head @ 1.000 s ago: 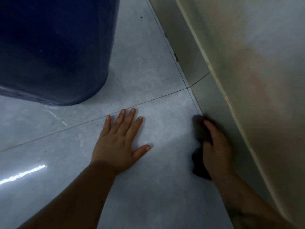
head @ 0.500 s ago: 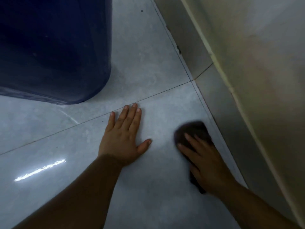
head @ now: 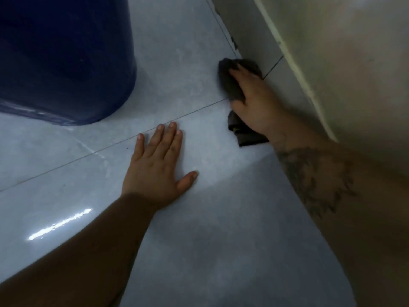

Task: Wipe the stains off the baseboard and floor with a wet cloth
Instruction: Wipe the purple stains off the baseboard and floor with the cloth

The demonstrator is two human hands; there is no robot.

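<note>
A dark wet cloth (head: pixel 230 80) lies on the pale grey tiled floor (head: pixel 181 69), right where the floor meets the grey baseboard (head: pixel 254 36). My right hand (head: pixel 254 100) presses down on the cloth, fingers spread over it; a corner of the cloth sticks out behind my wrist. My left hand (head: pixel 159 169) rests flat on the floor with fingers apart, holding nothing, to the left of and nearer than the cloth. A small dark mark (head: pixel 233 44) shows at the baseboard's foot just beyond the cloth.
A large dark blue barrel (head: pixel 62 56) stands on the floor at the upper left. The cream wall (head: pixel 343 52) rises above the baseboard on the right. Tile grout lines cross the floor between my hands.
My right hand has slid the cloth forward along the floor, up against the baseboard. My left hand stays planted on the floor.
</note>
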